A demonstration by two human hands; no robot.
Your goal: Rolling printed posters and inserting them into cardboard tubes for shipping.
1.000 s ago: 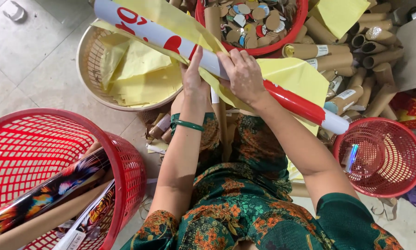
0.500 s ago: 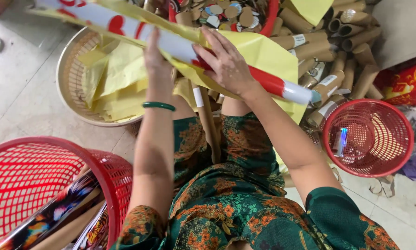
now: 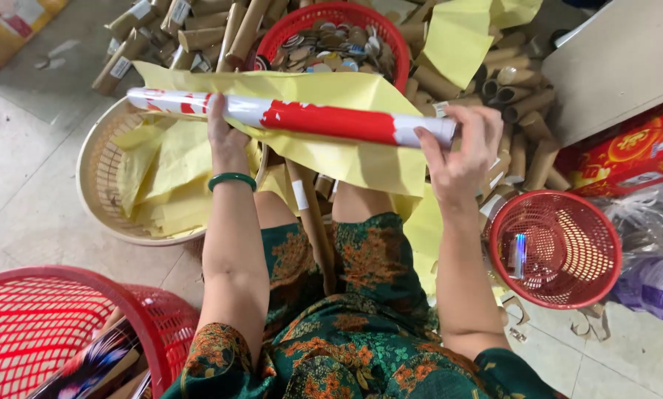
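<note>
At the lower left of the frame I see a big red plastic basket (image 3: 43, 325). Left of middle sits a round cream basket (image 3: 98, 185) full of yellow paper. Across the upper middle I see a long red and white rolled tube (image 3: 294, 117) lying on a yellow paper sheet (image 3: 346, 159). My left hand (image 3: 226, 140) wraps around the tube. My right hand (image 3: 460, 148) pinches its right end.

Tiled floor (image 3: 28, 192) crowded with baskets and tubes

A cream basket (image 3: 95, 185), two red baskets (image 3: 560, 251) (image 3: 43, 318), a heap of cardboard tubes (image 3: 516, 111), a red box (image 3: 627, 155) and cardboard scraps (image 3: 590, 325) rest on it.
</note>
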